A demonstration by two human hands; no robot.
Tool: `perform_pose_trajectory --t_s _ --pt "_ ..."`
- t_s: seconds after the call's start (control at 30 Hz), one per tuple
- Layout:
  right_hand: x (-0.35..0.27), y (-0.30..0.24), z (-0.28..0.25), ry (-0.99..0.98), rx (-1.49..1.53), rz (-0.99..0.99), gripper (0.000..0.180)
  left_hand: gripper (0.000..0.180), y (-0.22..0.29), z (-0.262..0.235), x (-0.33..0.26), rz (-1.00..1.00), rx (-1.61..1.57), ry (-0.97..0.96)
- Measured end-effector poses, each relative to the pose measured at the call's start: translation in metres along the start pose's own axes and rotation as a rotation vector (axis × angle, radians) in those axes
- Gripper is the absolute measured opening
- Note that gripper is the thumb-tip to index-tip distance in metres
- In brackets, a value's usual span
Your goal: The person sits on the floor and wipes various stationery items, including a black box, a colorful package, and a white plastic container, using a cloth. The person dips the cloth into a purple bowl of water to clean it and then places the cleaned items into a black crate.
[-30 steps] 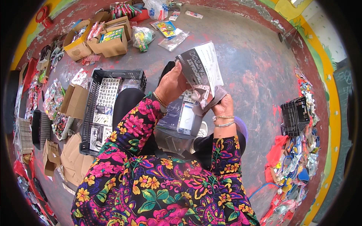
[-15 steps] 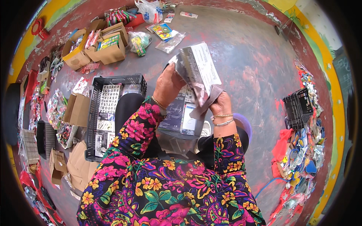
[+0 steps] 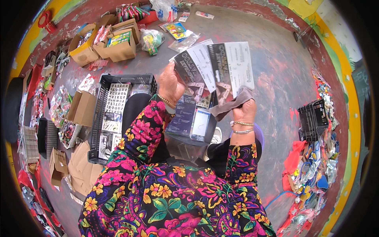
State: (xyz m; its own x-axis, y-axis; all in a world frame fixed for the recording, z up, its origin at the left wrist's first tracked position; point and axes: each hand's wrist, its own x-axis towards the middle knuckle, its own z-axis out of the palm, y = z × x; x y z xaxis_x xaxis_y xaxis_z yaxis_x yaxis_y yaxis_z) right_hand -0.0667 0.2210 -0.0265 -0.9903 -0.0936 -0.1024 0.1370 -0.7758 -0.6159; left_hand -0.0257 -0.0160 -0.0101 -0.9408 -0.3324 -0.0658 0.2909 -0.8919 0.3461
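My left hand grips a flat black-and-white packet by its left edge. My right hand holds a grey-brown cloth against the bottom of a second, similar packet. The two packets are fanned apart in front of me, raised above my lap. Below them, more flat packets in clear wrapping lie stacked on my lap. Both sleeves are dark with bright flowers.
A black plastic crate with sheets of letters stands at my left. Open cardboard boxes with small goods sit at the far left. Flattened cardboard lies near left. A pile of colourful packets and a black crate lie right.
The packets were held together as one bundle. Now both hands have risen and spread them apart into two, side by side.
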Motion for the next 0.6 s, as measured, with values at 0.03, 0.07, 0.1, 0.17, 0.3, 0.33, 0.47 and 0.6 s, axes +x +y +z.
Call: perform_pose_trajectory --t_s 0.03,0.07,0.1,0.17,0.3,0.33,0.47,0.6 --pt "0.001 0.005 0.001 0.053 -0.010 -0.017 0.016 0.028 -0.002 0.000 0.000 -0.014 -0.006 0.003" --pt "0.000 0.009 0.000 0.057 -0.026 0.000 0.017 0.028 -0.005 -0.001 0.001 -0.027 -0.011 0.006" --pt "-0.003 0.010 0.005 0.061 -0.042 0.019 0.018 0.029 -0.006 0.000 0.002 -0.039 -0.016 0.009" --pt "-0.007 0.015 0.013 0.066 -0.094 0.045 0.022 0.029 -0.007 0.003 -0.001 -0.086 -0.019 -0.016" --pt "-0.012 0.022 0.026 0.036 -0.154 -0.021 0.024 0.034 -0.008 0.011 -0.007 -0.190 0.022 -0.078" --pt "-0.012 0.024 0.024 0.049 -0.159 -0.026 0.024 0.034 -0.008 0.014 -0.008 -0.206 0.036 -0.087" --pt "-0.016 0.027 0.032 0.074 -0.164 -0.031 0.024 0.034 -0.009 0.017 -0.013 -0.182 0.018 -0.062" --pt "-0.016 0.027 0.035 0.085 -0.149 -0.010 0.025 0.035 -0.010 0.013 -0.011 -0.175 -0.013 -0.106"
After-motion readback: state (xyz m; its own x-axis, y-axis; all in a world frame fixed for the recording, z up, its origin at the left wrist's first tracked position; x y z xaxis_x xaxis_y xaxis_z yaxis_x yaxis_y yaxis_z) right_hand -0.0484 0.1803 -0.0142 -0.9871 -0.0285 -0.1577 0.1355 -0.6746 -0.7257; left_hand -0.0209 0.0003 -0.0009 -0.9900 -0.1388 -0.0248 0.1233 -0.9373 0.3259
